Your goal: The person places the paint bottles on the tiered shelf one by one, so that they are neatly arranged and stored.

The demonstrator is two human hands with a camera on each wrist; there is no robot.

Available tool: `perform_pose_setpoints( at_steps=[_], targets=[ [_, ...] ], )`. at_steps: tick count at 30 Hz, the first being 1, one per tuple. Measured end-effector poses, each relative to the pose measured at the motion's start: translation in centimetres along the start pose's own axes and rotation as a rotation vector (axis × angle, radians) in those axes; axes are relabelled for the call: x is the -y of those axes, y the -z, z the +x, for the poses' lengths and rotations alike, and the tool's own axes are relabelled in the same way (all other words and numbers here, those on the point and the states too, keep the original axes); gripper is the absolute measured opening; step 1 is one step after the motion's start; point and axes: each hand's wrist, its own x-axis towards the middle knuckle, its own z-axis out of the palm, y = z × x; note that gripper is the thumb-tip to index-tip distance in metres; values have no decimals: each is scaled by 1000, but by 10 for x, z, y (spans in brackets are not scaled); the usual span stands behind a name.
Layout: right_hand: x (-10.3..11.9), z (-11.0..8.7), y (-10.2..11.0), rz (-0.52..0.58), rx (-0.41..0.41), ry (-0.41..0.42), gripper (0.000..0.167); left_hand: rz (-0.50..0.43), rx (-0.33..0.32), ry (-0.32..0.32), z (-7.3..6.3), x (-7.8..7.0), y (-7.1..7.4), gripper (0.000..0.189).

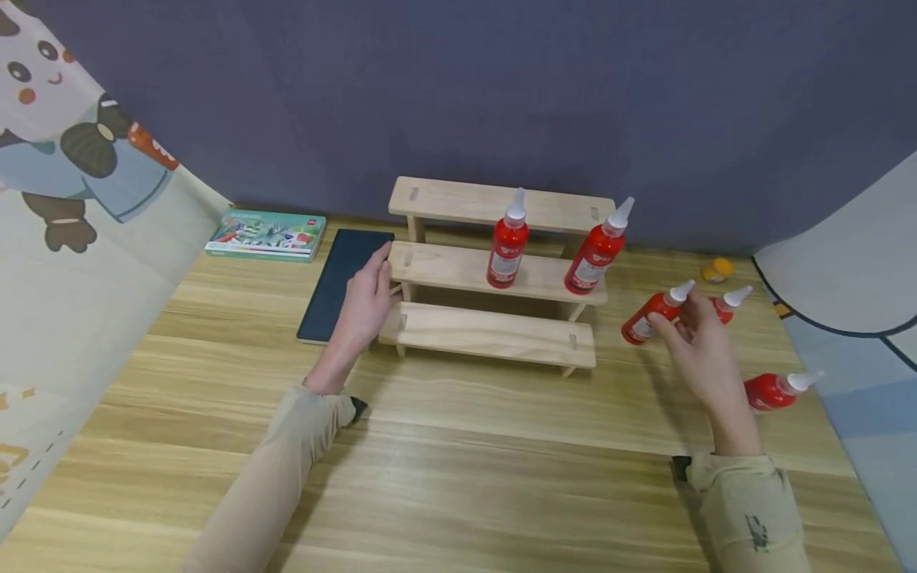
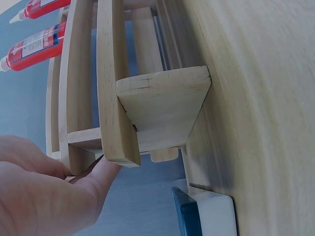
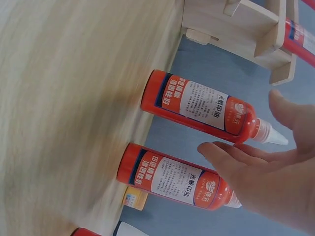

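Note:
A three-tier wooden step shelf (image 1: 494, 330) stands against the dark backdrop. My left hand (image 1: 368, 298) grips the left end of its middle tier, thumb and fingers at the board's edge in the left wrist view. Two red ink bottles with white pointed caps stand on that tier, one near the middle (image 1: 505, 259) and one toward the right end (image 1: 593, 263). To the right of the shelf, my right hand (image 1: 705, 346) surrounds another red bottle (image 3: 202, 105), its thumb spread away from the fingers. The thumb shows apart from the bottle in the right wrist view.
A second upright red bottle (image 3: 170, 174) stands beside the one at my right hand, and another bottle (image 1: 770, 391) is nearer the right edge. A small yellow jar (image 1: 718, 270) sits behind them. At left lie a dark flat tablet-like slab (image 1: 337, 278) and a green box (image 1: 268, 233).

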Motion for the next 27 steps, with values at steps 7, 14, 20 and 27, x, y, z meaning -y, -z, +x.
perform_pose_setpoints(
  at_steps=[7,14,20,27],
  targets=[
    [-5,0,-2,-24,-4,95,48,11,-4,5,1,0,0,50],
    [-5,2,-3,-53,-4,90,42,12,-3,12,1,-1,-1,50],
    [-5,4,-4,-87,17,39,43,-5,2,18,0,-2,0,51],
    [-6,6,-4,-93,28,13,45,15,-3,11,0,-1,0,51]
  ],
)
